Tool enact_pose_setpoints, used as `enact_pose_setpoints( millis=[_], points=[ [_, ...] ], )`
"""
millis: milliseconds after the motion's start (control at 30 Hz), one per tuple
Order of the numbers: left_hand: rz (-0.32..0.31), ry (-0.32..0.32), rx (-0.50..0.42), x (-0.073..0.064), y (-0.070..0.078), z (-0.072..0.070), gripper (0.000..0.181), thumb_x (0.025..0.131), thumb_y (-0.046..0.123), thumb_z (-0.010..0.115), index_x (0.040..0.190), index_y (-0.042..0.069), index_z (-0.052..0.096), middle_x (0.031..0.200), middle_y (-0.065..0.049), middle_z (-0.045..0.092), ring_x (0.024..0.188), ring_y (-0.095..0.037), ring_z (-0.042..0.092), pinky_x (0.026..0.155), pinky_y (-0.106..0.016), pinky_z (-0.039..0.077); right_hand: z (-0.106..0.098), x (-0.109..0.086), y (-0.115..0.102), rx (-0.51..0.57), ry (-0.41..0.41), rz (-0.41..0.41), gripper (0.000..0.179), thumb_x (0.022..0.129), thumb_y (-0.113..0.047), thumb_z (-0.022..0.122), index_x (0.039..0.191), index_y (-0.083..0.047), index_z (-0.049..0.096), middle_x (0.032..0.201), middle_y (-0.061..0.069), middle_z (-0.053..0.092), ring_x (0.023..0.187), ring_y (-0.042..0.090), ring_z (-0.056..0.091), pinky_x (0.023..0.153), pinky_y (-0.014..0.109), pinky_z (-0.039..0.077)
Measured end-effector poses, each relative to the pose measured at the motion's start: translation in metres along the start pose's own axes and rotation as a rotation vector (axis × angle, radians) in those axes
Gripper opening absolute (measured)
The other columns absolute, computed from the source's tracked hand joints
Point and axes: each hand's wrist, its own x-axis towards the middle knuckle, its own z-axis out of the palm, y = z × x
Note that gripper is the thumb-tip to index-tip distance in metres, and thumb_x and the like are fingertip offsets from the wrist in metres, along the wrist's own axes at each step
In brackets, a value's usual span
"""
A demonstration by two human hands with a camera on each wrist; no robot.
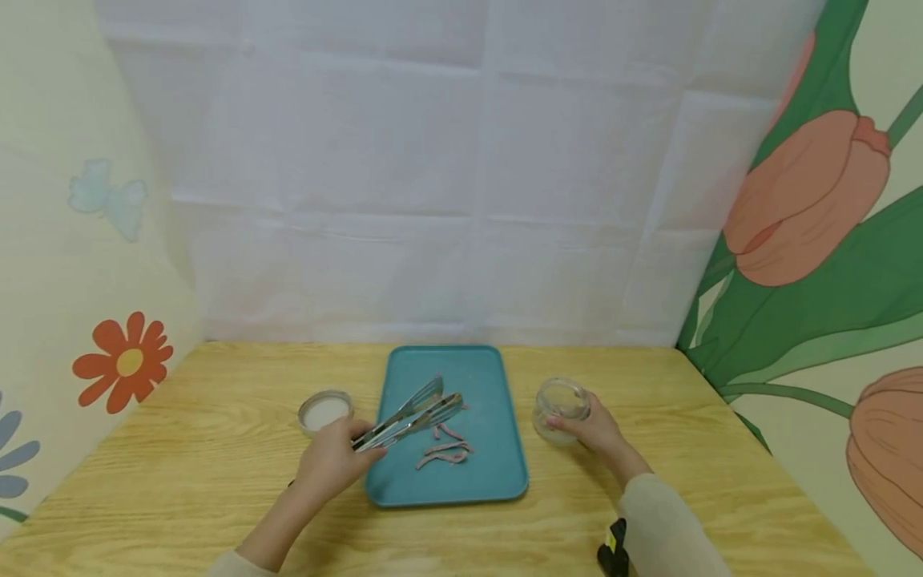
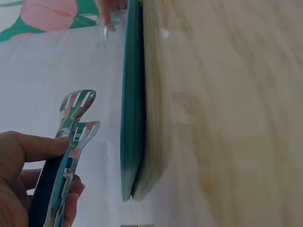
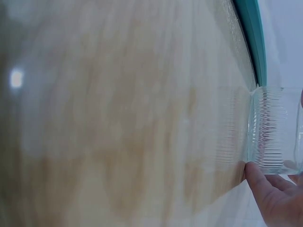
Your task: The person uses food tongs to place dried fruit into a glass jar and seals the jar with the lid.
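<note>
My left hand (image 1: 330, 466) holds metal tongs (image 1: 392, 429) with slotted heads and dark grips. The tong heads hang over a blue tray (image 1: 497, 477), held slightly apart, and I see nothing between them in the left wrist view, where the tongs (image 2: 72, 118) show side-on. Several thin pink worm-like strips (image 1: 443, 457) lie on the tray. To the right of the tray, my right hand (image 1: 594, 429) grips a clear glass jar (image 1: 561, 405) by its side. The ribbed lower part of the jar (image 3: 270, 137) stands on the table, beside the tray, in the right wrist view.
A round lid (image 1: 324, 413), whitish inside, lies left of the tray, close behind my left hand. The wood-patterned table (image 1: 238, 401) meets a white sheet (image 1: 404, 264) at the back. Flower-printed panels (image 1: 815, 320) stand on both sides.
</note>
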Motion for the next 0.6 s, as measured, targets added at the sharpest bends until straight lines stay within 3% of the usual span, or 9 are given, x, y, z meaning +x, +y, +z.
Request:
enact_pose_setpoints(
  millis=[600],
  points=[
    [-0.073,-0.108,0.132,-0.0032,-0.0084,-0.006,0.022,0.066,0.02,0.073,0.086,0.012,0.067,0.071,0.005,0.058,0.056,-0.01,0.047,0.046,-0.03,0.036,-0.0015,-0.0012,0.0003,0.004,-0.014,-0.009,0.084,0.068,-0.029,0.073,0.131,0.0,0.026,0.124,0.025,0.036,0.111,0.036,0.035,0.087,0.048,0.03]
  ],
)
